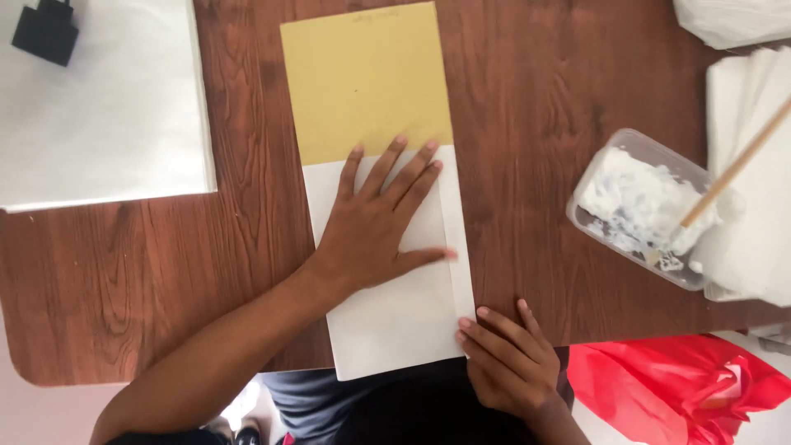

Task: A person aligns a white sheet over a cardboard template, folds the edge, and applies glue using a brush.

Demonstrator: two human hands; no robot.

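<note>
A dark, wood-grained counter (165, 272) with a rounded corner carries a long sheet of paper (375, 124), matte yellow above and smooth white below, overhanging the near edge. The left hand (375, 227) presses flat on its white part, grip released, fingers spread. The right hand (511, 363) pinches the folded lower right edge. A clear plastic tub (638, 206) holds white paste and a wooden stick (733, 169), cut off at the frame.

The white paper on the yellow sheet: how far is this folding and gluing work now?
Done: white paper covers the lower yellow sheet, with one narrow flap folded along its right edge. In hand: left hand presses it flat; right hand pinches the lower right corner. Left: paste tub with stick stands apart.
</note>
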